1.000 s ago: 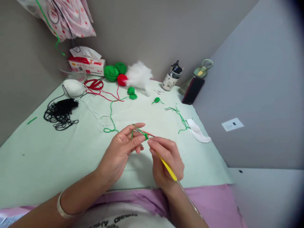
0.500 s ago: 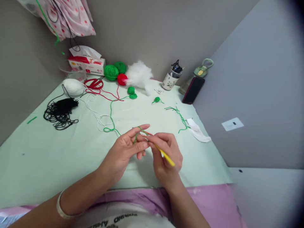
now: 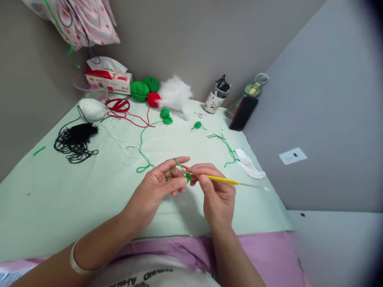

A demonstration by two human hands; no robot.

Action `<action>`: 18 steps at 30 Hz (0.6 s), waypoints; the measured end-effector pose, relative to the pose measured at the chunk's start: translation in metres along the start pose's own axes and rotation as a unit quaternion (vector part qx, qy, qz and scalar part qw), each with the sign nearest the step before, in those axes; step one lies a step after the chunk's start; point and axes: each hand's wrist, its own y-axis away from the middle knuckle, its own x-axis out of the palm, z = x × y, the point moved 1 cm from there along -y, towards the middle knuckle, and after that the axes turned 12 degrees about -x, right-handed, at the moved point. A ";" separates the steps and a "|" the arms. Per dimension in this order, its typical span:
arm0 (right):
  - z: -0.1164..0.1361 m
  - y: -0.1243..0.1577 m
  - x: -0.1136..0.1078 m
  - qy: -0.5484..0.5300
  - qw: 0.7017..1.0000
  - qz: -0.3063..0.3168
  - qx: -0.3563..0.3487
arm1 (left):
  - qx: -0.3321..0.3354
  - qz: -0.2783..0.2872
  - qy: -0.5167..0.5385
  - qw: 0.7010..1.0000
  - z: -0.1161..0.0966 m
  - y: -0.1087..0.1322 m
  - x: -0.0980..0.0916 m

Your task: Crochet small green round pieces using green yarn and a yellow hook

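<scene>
Between thumb and fingers, my left hand (image 3: 160, 185) pinches a small piece of green crochet work (image 3: 188, 176). Green yarn (image 3: 146, 162) runs from the table over its raised index finger. My right hand (image 3: 218, 195) grips a crochet hook (image 3: 223, 179) by its yellow handle, the hook's metal tip at the green piece and its other metal end pointing right. The yarn trails back to small green bundles (image 3: 166, 116) further up the table. Fingers partly cover the work, so its shape is hard to see.
Black yarn (image 3: 76, 139), a white yarn ball (image 3: 92, 109) and red-handled scissors (image 3: 118, 105) lie at left. Behind are green balls (image 3: 139, 91), a red ball (image 3: 153, 99) and white stuffing (image 3: 176, 95). A pen jar (image 3: 216, 100), phone (image 3: 244, 113) and green scraps (image 3: 227, 145) are at right.
My right hand has shifted slightly right and turned the hook from a steep slant to nearly level. The green piece now shows at my left fingertips. The yarn loop on the table has moved right.
</scene>
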 end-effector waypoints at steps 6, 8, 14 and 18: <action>0.000 0.000 -0.002 -0.021 0.999 -0.006 0.025 | -0.006 0.008 -0.010 1.000 0.000 0.000 -0.002; 0.002 0.000 -0.004 -0.025 0.999 0.001 0.029 | -0.008 0.000 -0.014 1.000 -0.002 0.000 -0.004; 0.009 0.008 -0.002 0.210 0.950 0.105 -0.207 | 0.022 -0.010 -0.012 1.000 -0.005 0.004 -0.002; 0.007 0.013 0.000 0.343 0.868 0.154 -0.323 | -0.033 0.029 0.045 0.998 -0.002 0.003 -0.002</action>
